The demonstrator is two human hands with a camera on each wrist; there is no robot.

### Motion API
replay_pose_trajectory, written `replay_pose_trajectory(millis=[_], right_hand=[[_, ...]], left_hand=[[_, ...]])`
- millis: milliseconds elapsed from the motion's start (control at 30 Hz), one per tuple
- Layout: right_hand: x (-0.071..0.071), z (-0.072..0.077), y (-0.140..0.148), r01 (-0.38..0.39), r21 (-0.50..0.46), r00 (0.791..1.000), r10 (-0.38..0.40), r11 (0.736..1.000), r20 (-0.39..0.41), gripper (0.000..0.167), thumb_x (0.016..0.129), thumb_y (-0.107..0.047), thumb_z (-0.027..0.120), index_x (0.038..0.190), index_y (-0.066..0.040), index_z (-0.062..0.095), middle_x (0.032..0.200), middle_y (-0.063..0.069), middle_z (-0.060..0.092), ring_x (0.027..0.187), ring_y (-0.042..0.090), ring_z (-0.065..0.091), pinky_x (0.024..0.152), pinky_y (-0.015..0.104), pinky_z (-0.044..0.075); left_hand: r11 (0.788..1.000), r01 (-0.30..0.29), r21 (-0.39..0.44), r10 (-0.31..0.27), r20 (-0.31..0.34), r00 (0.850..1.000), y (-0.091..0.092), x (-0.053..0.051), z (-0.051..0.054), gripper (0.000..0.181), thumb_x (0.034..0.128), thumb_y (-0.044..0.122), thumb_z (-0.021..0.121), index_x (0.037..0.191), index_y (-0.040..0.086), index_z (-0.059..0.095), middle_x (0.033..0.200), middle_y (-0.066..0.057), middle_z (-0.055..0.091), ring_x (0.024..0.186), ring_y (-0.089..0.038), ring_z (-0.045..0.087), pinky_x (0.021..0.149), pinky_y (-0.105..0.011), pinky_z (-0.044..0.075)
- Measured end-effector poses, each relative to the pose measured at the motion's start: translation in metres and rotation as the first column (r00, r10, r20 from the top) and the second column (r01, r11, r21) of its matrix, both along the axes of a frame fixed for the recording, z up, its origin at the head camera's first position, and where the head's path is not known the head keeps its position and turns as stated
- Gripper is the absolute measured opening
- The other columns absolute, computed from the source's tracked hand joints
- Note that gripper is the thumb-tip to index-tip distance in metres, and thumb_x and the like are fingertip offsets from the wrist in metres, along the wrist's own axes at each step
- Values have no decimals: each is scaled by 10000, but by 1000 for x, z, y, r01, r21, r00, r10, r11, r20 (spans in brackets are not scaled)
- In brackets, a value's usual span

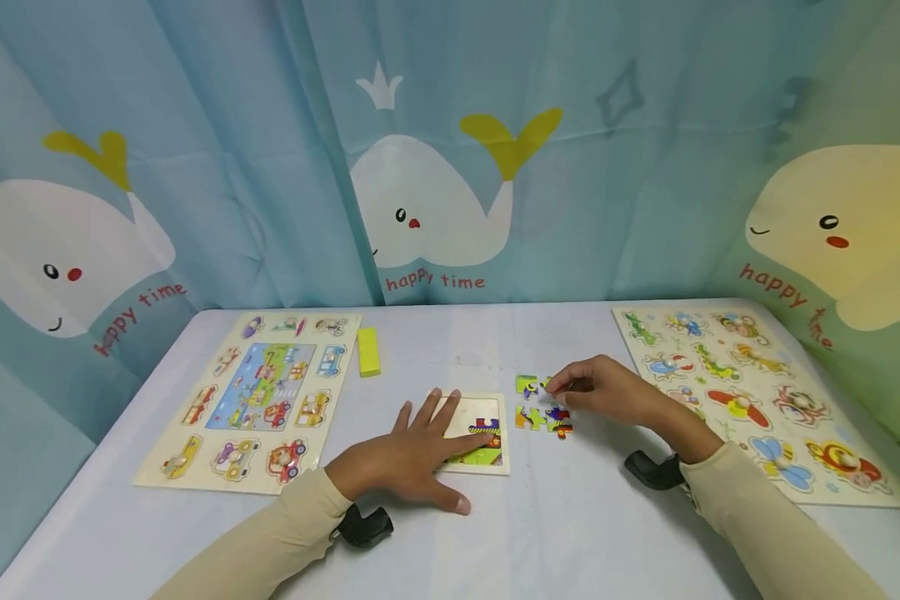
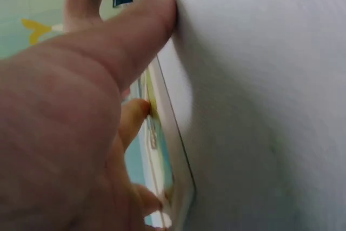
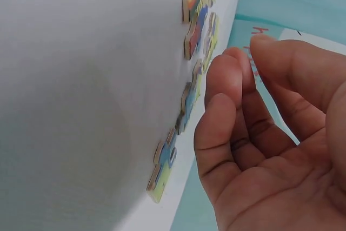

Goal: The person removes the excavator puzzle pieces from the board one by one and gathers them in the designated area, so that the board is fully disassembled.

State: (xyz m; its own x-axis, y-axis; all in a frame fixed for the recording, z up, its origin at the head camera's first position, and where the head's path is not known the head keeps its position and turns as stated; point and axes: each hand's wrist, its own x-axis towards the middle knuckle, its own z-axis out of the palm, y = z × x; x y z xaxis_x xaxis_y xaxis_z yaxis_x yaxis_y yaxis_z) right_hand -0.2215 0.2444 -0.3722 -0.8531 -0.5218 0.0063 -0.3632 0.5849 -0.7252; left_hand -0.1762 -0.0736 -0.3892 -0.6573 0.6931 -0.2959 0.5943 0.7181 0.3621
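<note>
Head view: left hand [image 1: 408,458] lies palm down with fingers spread straight, gripping nothing; its index finger crosses the fitted pieces [image 1: 489,457] inside a small square puzzle tray [image 1: 487,469]. Thumb rests on the white-covered table [image 1: 570,533], just outside the near side of the tray.

Loose jigsaw pieces [image 1: 534,418] lie on the table just right of the tray, well clustered. Right hand [image 1: 615,390] is over their far right part, fingers loosely bent. Right wrist view: thumb tip and fingertips stand apart, with no piece seen between them; contact with the pieces cannot be told. The loose pieces lie flat beyond the fingers.

Surroundings: vehicle board [image 1: 206,479] at left, yellow block [image 1: 369,352] just beside its far right corner, animal board [image 1: 896,496] at right. Blue curtain [image 1: 217,83] with white whales behind.
</note>
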Motion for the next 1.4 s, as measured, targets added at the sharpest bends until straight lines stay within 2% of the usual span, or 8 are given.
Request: replay_pose_trajectory(millis=[167, 433, 633, 833, 1000, 1233, 1400], right_hand=[[3, 3, -1, 26, -16, 1000, -26, 1000, 10, 173, 890, 34, 632, 1041, 15, 713, 1020, 94, 702, 882, 173, 628, 737, 250, 497], [1, 2, -13, -6, -56, 999, 8, 998, 31, 162, 912, -15, 642, 1054, 30, 707, 1019, 107, 703, 849, 158, 620, 710, 253, 508], [0, 5, -29, -47, -74, 998, 50, 996, 41, 171, 923, -41, 640, 1061, 40, 701, 1008, 111, 704, 818, 142, 596, 699, 254, 500], [-1, 7, -46, -95, -72, 994, 98, 993, 44, 186, 921, -33, 629, 1077, 36, 702, 1005, 109, 705, 779, 138, 586, 696, 253, 497], [-3, 4, -58, -136, -71, 990, 138, 988, 22, 179, 928, -37, 627, 1073, 30, 707, 1021, 104, 707, 814, 154, 615, 718, 274, 507], [0, -2, -69, -147, -72, 985, 152, 987, 80, 180, 935, -4, 594, 1074, 31, 703, 1026, 97, 706, 813, 162, 624, 698, 285, 509], [1, -3, -70, -147, -81, 984, 154, 986, 91, 179, 935, -6, 598, 1078, 39, 695, 1010, 98, 711, 810, 149, 628, 688, 284, 508]], left_hand=[[998, 26, 55, -25, -28, 999, 4, 1, 5, 910, 789, 588, 726, 1538, 409, 241, 1619, -102, -92, 1462, -310, -118, 1116, -582, -40], [994, 100, 44, -100, -19, 995, 8, 4, 8, 937, 772, 686, 670, 1533, 456, 174, 1607, -95, -166, 1446, -313, -181, 1110, -585, -64], [995, 94, -17, -93, 26, 995, 10, 8, 9, 987, 753, 721, 658, 1543, 444, 136, 1596, -84, -213, 1428, -318, -230, 1104, -600, -61], [996, 69, -63, -67, 31, 997, 11, 8, 5, 1056, 748, 747, 635, 1562, 393, 64, 1592, -96, -214, 1424, -296, -242, 1115, -554, -89], [994, 85, -70, -83, 37, 996, 11, 7, 3, 991, 756, 729, 645, 1548, 430, 129, 1589, -93, -221, 1410, -310, -272, 1101, -572, -111], [992, 111, -63, -109, 33, 994, 9, 6, 3, 946, 777, 702, 651, 1543, 429, 168, 1591, -98, -211, 1407, -314, -277, 1093, -592, -108], [992, 115, -49, -114, 34, 993, 9, 6, 2, 939, 781, 686, 661, 1544, 421, 183, 1593, -101, -205, 1410, -316, -270, 1090, -603, -102]])
